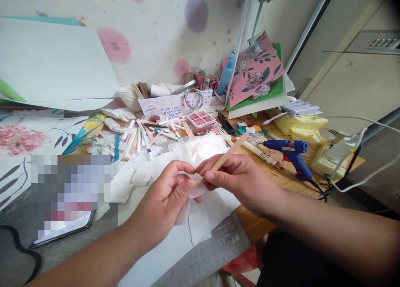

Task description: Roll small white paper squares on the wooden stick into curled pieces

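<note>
A flat wooden stick (229,152) slants up to the right out of my right hand (233,174), whose thumb and fingers are closed on it. My left hand (170,193) pinches a thin piece of white tissue (198,190) that hangs between both hands, and the fingertips of the two hands meet there. The stick's lower end lies at the tissue; its exact contact is hidden by the fingers. Behind the hands is a crumpled heap of white tissue (203,147). Below them lie white paper sheets (200,228) on a grey cutting mat (231,241).
A blue glue gun (290,151) with a black cord stands at the right. Many markers (142,141) and a pink four-part palette (201,119) lie behind the tissue. A phone (65,228), partly pixelated, is at the left. Pink floral artwork (256,70) leans at the back right.
</note>
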Available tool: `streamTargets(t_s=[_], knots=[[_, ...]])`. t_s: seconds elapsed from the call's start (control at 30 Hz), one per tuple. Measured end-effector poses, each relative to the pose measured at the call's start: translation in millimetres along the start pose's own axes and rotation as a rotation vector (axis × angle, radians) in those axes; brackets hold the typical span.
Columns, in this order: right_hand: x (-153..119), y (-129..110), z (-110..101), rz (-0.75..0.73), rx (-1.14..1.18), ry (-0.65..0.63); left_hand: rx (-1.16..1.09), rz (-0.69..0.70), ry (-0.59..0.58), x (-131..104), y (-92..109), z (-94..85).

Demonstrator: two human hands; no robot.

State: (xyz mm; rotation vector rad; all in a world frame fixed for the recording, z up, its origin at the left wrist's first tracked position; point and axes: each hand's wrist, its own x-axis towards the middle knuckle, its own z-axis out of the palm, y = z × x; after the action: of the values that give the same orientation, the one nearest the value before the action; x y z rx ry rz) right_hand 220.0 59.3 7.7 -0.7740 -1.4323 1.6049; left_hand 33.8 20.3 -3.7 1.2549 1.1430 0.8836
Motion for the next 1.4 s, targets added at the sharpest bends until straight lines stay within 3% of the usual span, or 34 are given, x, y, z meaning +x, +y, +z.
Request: streamTargets(t_s=[0.07,0.23,0.37,0.53,0.63,0.8,0.97,1.17,1.4], knots=[[3,0,-3,-0.007,-0.010,0.049,-0.038,-0.006,-0.030,3,-1,-1.6],[8,-6,-15,-0.026,-0.048,0.172,-0.017,0.000,0.064,8,0,-1.7],[12,-4,-28,-0.052,-0.136,0.231,-0.011,-0.017,0.075,7,-2,-3.5],[17,6,-43,-0.145,-0.323,0.320,-0.157,0.011,0.075,7,-2,-4.0],[14,4,-45,-0.227,-0.376,0.346,-0.287,-0.046,0.067,7,3,-2.5],[0,-7,-32,-0.353,-0.336,0.265,-0.478,-0.090,0.043,3,11,-1.0],[-13,-12,-18,-0.357,-0.220,0.127,-0.605,-0.106,0.006,-1,10,3.6],[-14,-14,-15,-0.358,-0.054,-0.027,-0.613,-0.120,-0.018,-6,8,4.9],[-15,-16,-12,-0.367,-0.043,-0.084,-0.518,-0.087,-0.044,-5,8,3.9]])
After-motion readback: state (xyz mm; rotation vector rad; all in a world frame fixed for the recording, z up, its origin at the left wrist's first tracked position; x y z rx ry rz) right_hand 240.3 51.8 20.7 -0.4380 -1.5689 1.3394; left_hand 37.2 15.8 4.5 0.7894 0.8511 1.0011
